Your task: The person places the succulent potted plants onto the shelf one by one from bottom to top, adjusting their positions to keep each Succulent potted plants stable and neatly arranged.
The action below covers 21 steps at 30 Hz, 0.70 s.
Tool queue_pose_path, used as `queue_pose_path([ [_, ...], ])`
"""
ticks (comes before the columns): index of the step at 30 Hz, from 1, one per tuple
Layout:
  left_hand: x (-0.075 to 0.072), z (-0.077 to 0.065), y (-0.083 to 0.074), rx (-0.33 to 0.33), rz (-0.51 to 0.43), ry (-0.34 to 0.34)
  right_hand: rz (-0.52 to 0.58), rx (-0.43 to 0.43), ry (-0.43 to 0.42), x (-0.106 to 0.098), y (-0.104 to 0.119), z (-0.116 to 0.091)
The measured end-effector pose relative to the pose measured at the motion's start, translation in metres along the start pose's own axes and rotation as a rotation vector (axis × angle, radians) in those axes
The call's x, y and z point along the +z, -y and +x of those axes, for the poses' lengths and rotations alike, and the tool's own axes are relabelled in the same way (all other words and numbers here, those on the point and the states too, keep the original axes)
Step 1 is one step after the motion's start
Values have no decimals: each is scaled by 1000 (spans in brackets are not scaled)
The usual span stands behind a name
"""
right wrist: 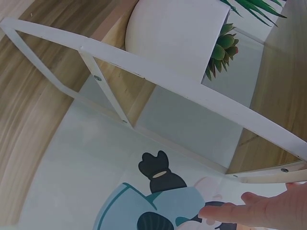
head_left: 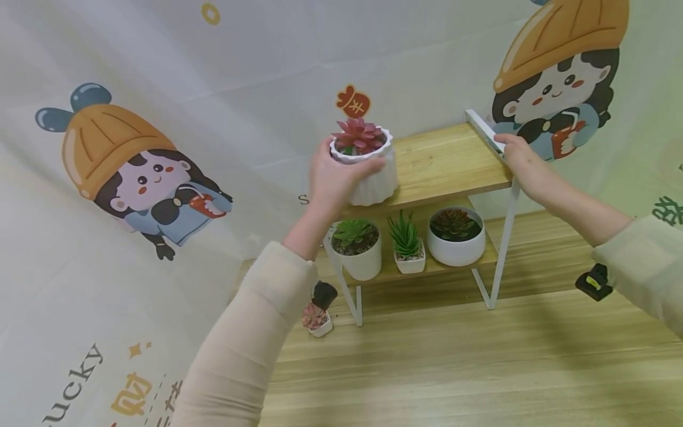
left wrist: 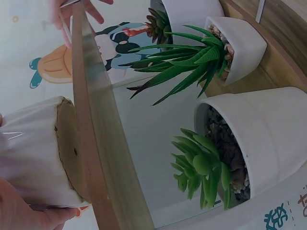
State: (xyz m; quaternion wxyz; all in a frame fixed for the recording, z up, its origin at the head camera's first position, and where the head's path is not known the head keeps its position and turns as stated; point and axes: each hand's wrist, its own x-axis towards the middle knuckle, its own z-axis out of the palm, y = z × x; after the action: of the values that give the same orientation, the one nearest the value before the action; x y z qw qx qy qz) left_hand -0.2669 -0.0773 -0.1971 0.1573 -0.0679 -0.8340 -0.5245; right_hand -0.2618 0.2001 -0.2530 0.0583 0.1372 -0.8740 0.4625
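My left hand [head_left: 341, 175] grips a white fluted pot [head_left: 373, 178] with a pink succulent [head_left: 358, 136], thumb across its front. The pot is at the left end of a two-tier wooden shelf's top board [head_left: 448, 157]. Its underside shows in the left wrist view, right beside the board's edge. My right hand [head_left: 525, 163] holds the shelf's white metal frame [head_left: 485, 131] at the upper right corner, thumb over the top. In the right wrist view, straight fingers [right wrist: 254, 213] extend outside the frame.
On the lower tier stand a round-leaved green succulent [head_left: 356, 234], a spiky green plant [head_left: 407, 240] and a wide white bowl [head_left: 456, 246] with a dark succulent. A small pink succulent [head_left: 316, 320] sits on the wooden table [head_left: 453, 367], left of the shelf. A printed cloth [head_left: 256, 89] hangs behind.
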Motion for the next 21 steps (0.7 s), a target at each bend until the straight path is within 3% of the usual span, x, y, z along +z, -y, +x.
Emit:
queue_pose_path([
  [6, 5, -2, 2, -22, 51, -19, 3, 6, -10, 1, -1, 0],
  [21, 12, -4, 8, -19, 22, -40, 21, 2, -16, 1, -2, 0],
])
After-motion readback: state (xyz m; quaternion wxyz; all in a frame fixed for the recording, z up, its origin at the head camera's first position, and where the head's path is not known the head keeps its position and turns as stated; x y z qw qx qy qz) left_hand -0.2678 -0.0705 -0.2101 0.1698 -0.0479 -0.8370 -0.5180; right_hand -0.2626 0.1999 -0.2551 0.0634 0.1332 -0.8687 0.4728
